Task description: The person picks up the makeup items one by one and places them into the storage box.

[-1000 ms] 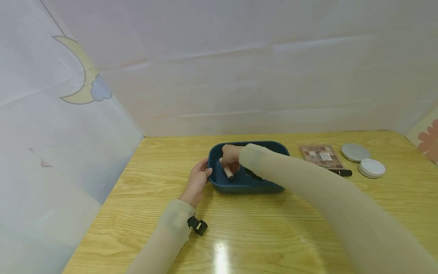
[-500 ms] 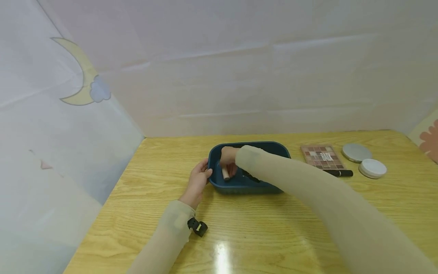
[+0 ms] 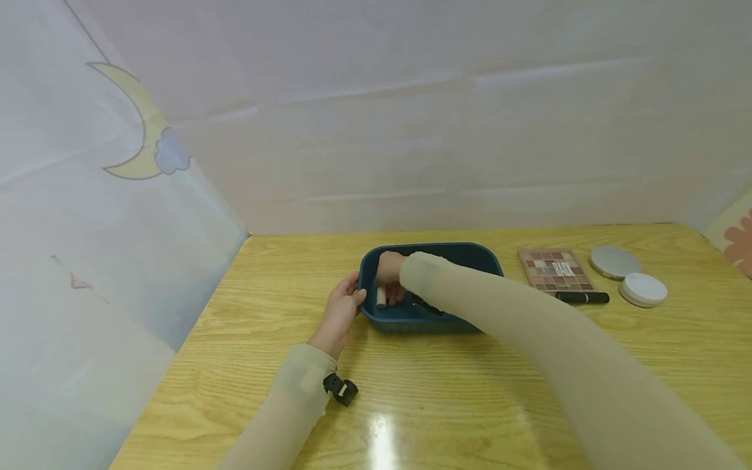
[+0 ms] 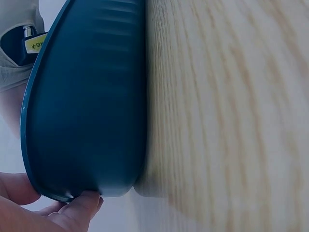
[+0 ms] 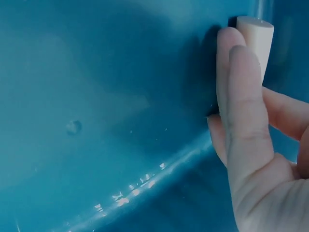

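My left hand (image 3: 341,313) grips the left end of a dark blue plastic basin (image 3: 435,326), thumb at the rim and fingers against the outer wall. In the left wrist view, the fingertips (image 4: 84,203) press the basin's wall near its corner. Inside the basin, my right hand (image 3: 390,274) holds a beige cylindrical tube (image 3: 381,297) near the left wall. Seen from the right wrist, two nearly straight fingers (image 5: 248,111) lie along one side of the tube (image 5: 258,43), with another digit on its far side. The tube's lower part is hidden behind the fingers.
Right of the basin, an eyeshadow palette (image 3: 555,269) lies on the wooden table (image 3: 470,405). A black tube (image 3: 581,297) is at its front edge. Beside it are a round silver-grey compact (image 3: 615,262) and a round white jar (image 3: 643,289). A pale wall sheet (image 3: 411,156) hangs behind.
My right hand has shifted slightly left inside the basin, and the tube has turned from slanted to nearly in line with the left wall. My left hand keeps its hold on the basin.
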Action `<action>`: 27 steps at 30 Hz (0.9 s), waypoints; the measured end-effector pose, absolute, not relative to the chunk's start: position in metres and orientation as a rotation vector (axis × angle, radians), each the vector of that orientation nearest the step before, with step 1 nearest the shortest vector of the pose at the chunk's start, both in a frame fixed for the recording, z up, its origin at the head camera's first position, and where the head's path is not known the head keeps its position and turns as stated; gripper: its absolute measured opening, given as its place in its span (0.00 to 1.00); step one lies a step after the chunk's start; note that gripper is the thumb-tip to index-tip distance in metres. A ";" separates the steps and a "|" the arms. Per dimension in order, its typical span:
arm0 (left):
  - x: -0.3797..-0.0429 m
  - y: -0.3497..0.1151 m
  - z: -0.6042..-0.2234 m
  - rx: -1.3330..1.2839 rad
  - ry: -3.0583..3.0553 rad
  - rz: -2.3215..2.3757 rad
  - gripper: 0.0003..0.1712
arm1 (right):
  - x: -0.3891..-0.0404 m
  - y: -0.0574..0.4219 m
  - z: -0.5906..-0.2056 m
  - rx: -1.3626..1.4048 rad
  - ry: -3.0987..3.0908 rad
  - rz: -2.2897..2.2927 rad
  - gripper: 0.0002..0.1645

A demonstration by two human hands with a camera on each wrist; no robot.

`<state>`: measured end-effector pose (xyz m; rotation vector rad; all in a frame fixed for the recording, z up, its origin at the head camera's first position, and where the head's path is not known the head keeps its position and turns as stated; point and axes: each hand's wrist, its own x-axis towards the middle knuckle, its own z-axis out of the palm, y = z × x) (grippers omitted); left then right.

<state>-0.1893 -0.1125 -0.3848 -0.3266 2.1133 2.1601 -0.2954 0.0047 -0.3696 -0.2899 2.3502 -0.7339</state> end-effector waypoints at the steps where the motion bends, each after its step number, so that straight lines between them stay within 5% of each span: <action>1: -0.189 -0.112 -0.384 -0.329 2.112 2.159 0.27 | -0.295 0.005 -0.369 -0.284 2.350 -0.743 0.23; 27: -0.190 -0.113 -0.381 -0.358 2.120 2.144 0.27 | -0.288 0.023 -0.338 -0.277 2.370 -0.624 0.18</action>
